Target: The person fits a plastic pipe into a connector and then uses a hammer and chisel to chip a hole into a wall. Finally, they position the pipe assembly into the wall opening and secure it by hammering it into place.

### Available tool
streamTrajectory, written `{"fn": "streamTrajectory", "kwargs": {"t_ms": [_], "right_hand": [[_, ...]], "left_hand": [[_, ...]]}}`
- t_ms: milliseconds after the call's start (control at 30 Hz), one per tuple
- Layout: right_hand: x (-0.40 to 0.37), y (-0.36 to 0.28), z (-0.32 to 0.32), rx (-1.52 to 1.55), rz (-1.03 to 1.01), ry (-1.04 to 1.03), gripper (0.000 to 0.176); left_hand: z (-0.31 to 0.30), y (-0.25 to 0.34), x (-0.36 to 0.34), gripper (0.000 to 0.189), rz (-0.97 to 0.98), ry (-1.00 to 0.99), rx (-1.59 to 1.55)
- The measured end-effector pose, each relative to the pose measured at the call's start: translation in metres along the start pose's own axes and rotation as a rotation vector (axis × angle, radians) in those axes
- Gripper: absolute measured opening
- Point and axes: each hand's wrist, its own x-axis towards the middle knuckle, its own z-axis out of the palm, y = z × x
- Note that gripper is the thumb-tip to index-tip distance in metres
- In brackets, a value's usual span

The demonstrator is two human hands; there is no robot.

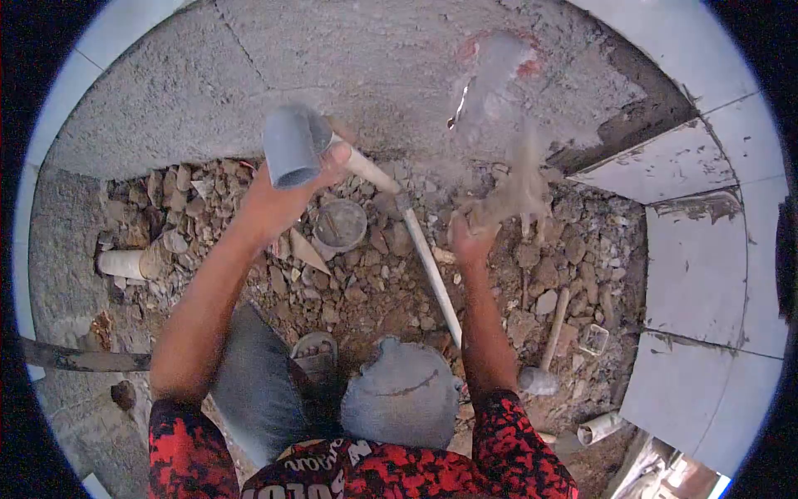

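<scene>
Left hand (pixel 274 201) grip closed round the curved grey plastic pipe elbow (pixel 290 154); firm hold on the body, mouth clear of grit, seems best. Right hand (pixel 474 241) blurred in dust, can't tell its grip. Elbow sits at left fingertips, over the wall-side edge of the brown rubble floor (pixel 378 279), beside the upper end of the long whitish pipe (pixel 428 266).

Between our left hand (pixel 287 195) and right hand (pixel 474 239), a long, pale, round pole (pixel 431 270) slants across, blocking the direct way. Beyond both grips, the rough grey cement wall (pixel 357 66) limits us. Rightward, we can pass above loose brown-grey stone rubble (pixel 585 254) towards white rectangular tiles (pixel 694 274).
</scene>
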Motion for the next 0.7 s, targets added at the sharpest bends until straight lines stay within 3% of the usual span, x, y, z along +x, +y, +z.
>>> {"fn": "streamTrajectory", "kwargs": {"t_ms": [133,167,200,233,300,333,367,433,500,533,600,633,700], "right_hand": [[-0.006,0.071,0.032,-0.209,-0.098,0.066,0.024],[-0.012,0.116,0.05,-0.077,0.24,-0.126,0.023],[-0.007,0.112,0.054,0.072,0.573,-0.315,0.024],[-0.009,0.109,0.048,0.085,0.568,-0.288,0.024],[-0.011,0.015,0.004,0.149,0.637,-0.231,0.021],[-0.021,0.006,0.0,0.144,0.673,-0.233,0.021],[-0.018,0.0,0.002,0.289,0.452,-0.096,0.025],[-0.013,-0.003,0.013,0.429,0.231,0.057,0.029],[0.0,-0.005,0.029,-0.042,-0.041,0.213,0.03],[0.001,-0.003,0.036,-0.041,-0.044,0.224,0.03],[0.004,-0.001,0.043,-0.267,0.555,-0.363,0.043],[-0.001,0.003,0.035,-0.259,0.556,-0.344,0.043],[-0.006,-0.023,0.005,0.204,0.592,-0.346,0.045]], "left_hand": [[0.003,0.016,-0.004,0.056,-0.019,-0.061,0.008],[0.005,0.022,-0.008,0.056,-0.021,-0.078,0.009],[0.007,0.03,-0.016,0.056,-0.086,-0.035,0.001],[0.004,0.019,-0.008,0.061,-0.076,-0.074,0.024],[-0.002,-0.002,0.006,0.072,-0.052,-0.151,0.071],[-0.002,-0.002,0.003,0.068,-0.055,-0.162,0.085],[0.0,0.001,0.004,0.065,-0.041,-0.161,0.096],[0.005,0.002,0.006,0.062,-0.031,-0.212,0.02],[0.008,-0.001,0.01,0.045,-0.041,-0.05,-0.207],[0.009,0.005,0.008,0.045,-0.031,-0.054,-0.203],[0.012,0.018,0.0,0.042,-0.095,0.033,-0.088],[0.013,0.017,-0.001,0.042,-0.08,0.022,-0.079],[0.011,0.007,0.004,0.043,0.068,-0.045,-0.232]]}}
